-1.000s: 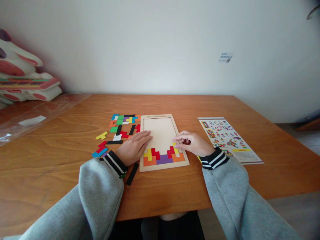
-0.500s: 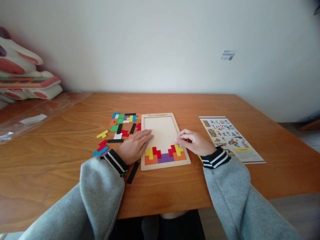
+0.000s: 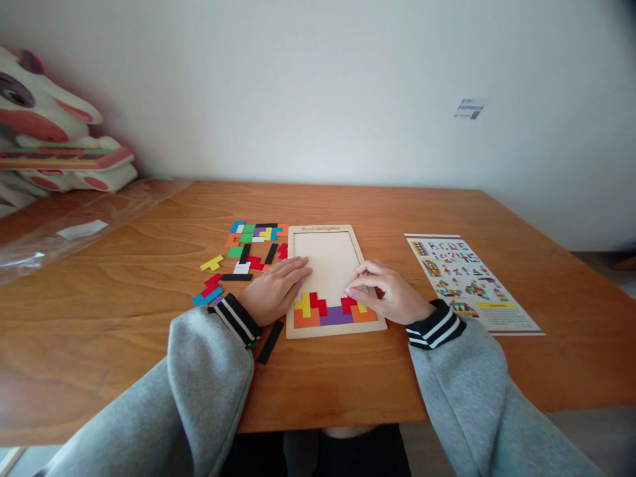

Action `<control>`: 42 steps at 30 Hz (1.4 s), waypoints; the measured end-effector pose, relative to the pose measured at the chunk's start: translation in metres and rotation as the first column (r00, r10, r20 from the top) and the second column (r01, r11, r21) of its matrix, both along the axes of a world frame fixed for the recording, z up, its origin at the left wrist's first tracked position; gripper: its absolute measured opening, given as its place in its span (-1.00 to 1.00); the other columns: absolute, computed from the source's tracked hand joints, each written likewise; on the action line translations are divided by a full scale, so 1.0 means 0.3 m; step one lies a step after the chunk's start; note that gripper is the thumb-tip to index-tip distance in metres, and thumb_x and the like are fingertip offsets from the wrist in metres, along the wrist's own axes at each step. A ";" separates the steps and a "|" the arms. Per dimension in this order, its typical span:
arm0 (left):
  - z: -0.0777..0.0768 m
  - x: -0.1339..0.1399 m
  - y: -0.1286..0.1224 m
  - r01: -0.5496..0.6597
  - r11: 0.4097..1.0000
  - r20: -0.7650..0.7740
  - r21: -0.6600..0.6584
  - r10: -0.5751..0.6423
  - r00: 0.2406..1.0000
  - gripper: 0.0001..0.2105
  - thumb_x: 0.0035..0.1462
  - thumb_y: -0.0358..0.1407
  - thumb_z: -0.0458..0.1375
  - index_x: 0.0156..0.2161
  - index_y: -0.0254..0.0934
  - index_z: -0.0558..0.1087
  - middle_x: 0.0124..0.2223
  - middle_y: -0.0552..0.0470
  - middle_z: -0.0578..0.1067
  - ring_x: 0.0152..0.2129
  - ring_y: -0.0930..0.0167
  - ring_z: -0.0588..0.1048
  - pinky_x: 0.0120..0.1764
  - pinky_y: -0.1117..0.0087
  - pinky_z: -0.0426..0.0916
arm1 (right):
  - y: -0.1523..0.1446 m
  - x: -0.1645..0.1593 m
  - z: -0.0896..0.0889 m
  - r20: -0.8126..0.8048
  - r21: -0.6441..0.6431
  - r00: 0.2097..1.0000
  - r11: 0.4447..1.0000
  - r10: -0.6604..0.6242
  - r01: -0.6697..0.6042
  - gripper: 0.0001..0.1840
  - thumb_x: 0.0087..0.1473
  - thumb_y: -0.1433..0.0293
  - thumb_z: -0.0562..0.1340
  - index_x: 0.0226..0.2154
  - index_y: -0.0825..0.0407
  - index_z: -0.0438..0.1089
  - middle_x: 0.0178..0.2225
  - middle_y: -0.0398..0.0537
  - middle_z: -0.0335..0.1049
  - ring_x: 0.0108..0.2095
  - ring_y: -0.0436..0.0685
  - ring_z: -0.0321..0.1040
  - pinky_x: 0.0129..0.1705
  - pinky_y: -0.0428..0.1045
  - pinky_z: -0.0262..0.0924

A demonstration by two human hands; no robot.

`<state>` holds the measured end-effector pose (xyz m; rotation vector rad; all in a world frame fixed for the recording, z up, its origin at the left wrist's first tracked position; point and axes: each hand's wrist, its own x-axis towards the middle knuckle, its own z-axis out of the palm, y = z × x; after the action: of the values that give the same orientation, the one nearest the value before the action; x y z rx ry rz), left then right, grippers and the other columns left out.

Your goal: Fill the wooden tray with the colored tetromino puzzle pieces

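The wooden tray (image 3: pixel 332 333) lies flat on the bench (image 3: pixel 348 387) between the two hands, a low band of coloured pieces filling its near end: a purple piece (image 3: pixel 336 316) in the middle, an orange piece (image 3: pixel 365 317) to its right. The left hand (image 3: pixel 275 288) rests across the tray's left rim, fingers stretched out side by side, gripping nothing. The right hand (image 3: pixel 389 295) is at the tray's right side, its bent fingers partly covering a yellow piece (image 3: pixel 362 308) beside a red piece (image 3: pixel 349 305); thumb and fingertips are close, but whether they pinch anything I cannot tell. Loose pieces, including a black bar (image 3: pixel 271 342), lie left of the tray; a printed sheet (image 3: pixel 472 285) lies to the right.
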<state>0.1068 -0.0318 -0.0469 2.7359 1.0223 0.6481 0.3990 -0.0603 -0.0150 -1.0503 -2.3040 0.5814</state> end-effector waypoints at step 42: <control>0.038 -0.088 -0.324 0.054 0.976 -0.030 0.211 -0.049 0.998 -0.70 0.29 -0.17 0.12 0.07 -0.16 0.49 0.03 -0.11 0.58 -0.01 0.23 0.51 0.06 0.17 0.40 | -0.385 0.181 -0.091 0.163 0.285 0.885 0.879 -0.436 0.381 -0.63 0.25 0.21 0.19 0.08 -0.13 0.42 0.16 -0.01 0.42 0.14 0.28 0.41 0.14 0.22 0.37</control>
<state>0.0804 -0.1290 -0.0355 2.9480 0.9333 0.7577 0.4533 -0.1758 -0.0423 -1.4846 -2.1616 0.0041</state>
